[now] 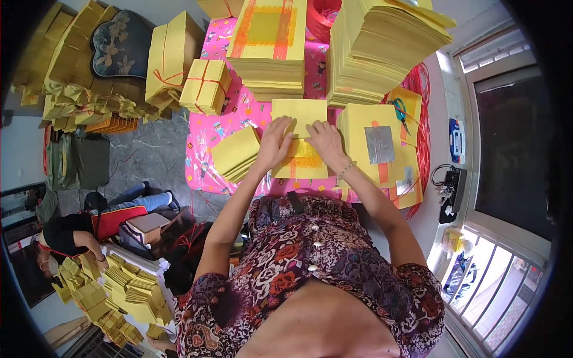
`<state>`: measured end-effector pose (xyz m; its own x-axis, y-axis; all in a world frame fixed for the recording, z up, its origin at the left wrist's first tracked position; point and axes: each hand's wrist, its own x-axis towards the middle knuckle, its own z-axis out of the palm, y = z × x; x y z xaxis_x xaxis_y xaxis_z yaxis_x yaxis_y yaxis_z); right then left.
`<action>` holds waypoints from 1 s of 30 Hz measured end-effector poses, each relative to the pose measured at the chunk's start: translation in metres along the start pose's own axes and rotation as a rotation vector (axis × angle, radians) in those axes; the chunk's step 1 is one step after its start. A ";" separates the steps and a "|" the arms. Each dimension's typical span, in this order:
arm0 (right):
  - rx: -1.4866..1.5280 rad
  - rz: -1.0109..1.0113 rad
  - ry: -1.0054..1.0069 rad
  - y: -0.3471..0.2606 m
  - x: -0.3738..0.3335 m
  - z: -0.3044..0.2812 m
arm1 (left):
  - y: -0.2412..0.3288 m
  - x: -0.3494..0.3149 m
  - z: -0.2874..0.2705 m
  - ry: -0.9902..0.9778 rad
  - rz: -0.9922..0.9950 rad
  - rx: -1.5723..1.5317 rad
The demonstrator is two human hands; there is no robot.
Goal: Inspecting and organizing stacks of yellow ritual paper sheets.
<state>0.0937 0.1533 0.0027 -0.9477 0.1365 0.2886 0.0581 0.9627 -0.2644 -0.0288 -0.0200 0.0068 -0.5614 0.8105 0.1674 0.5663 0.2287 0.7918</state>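
Note:
A sheet of yellow joss paper (301, 172) with a gold foil patch and an orange border lies on the table in front of me. Its far part looks lifted or folded over toward me, with another plain yellow sheet (301, 108) beyond it. My left hand (276, 142) has its curled fingers on the sheet's left side. On the right side, my right hand (326, 145) bends its fingers over the same fold. Both hands appear to grip the paper, though the palms hide part of it. Folded yellow papers (234, 152) lie in a small pile left of my left hand.
A stack with a silver patch (378, 146) stands right, near green-handled scissors (400, 114). Tall yellow paper stacks (268, 65) and tied bundles (205, 86) stand on the pink patterned cloth (200, 140). Red strands (422, 131) hang at the right edge. Another person (71, 238) works lower left.

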 end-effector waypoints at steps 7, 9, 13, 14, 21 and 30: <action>-0.055 -0.027 0.073 0.004 -0.006 0.001 | 0.018 0.008 -0.001 0.210 -0.276 0.287; -0.017 -0.049 0.128 0.003 -0.002 -0.006 | 0.018 0.011 0.000 0.259 -0.361 0.194; 0.047 -0.104 0.181 -0.001 0.006 -0.021 | -0.016 0.014 0.013 0.373 -0.347 -0.152; 0.052 -0.117 0.180 -0.001 0.007 -0.023 | -0.014 0.015 0.010 0.359 -0.458 -0.290; 0.187 -0.240 0.187 -0.028 0.038 -0.035 | 0.009 -0.011 -0.057 0.497 -0.618 -0.723; 0.347 -0.403 0.019 -0.100 0.070 0.040 | -0.043 -0.104 -0.097 0.696 -0.634 -0.579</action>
<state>0.0088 0.0570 0.0125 -0.8670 -0.2211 0.4466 -0.4204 0.8058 -0.4172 -0.0535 -0.1664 0.0120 -0.9697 0.1132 -0.2164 -0.2106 0.0611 0.9757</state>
